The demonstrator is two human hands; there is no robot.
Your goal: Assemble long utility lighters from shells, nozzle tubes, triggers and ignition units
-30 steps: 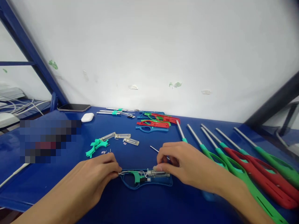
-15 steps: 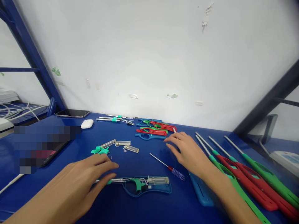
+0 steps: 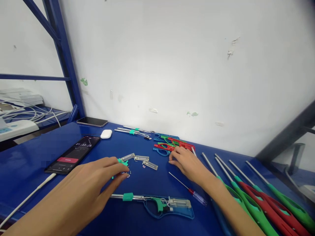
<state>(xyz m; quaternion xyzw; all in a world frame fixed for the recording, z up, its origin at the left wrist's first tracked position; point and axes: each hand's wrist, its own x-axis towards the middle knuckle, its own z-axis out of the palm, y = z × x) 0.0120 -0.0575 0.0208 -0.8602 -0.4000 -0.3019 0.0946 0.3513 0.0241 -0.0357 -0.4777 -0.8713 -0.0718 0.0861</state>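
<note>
My left hand hovers beside the green plastic pieces, thumb and forefinger pinched around something small and whitish at the tips that I cannot make out. My right hand is by the stack of red, green and blue handle shells, its fingers curled; whether they hold anything is hidden. In front lies an opened blue lighter with a metal tube, green trigger and clear fuel tank. A screwdriver rests right of it. Three clear tanks lie beyond.
Several long lighters lie at the right. A lit phone with a white cable, a dark phone and a white case are at the left. Metal rods lie near the wall.
My right hand has moved to the handle shells. The fingertips of my left hand have come closer together near the green pieces. The view has turned left, showing the lit phone clearly.
</note>
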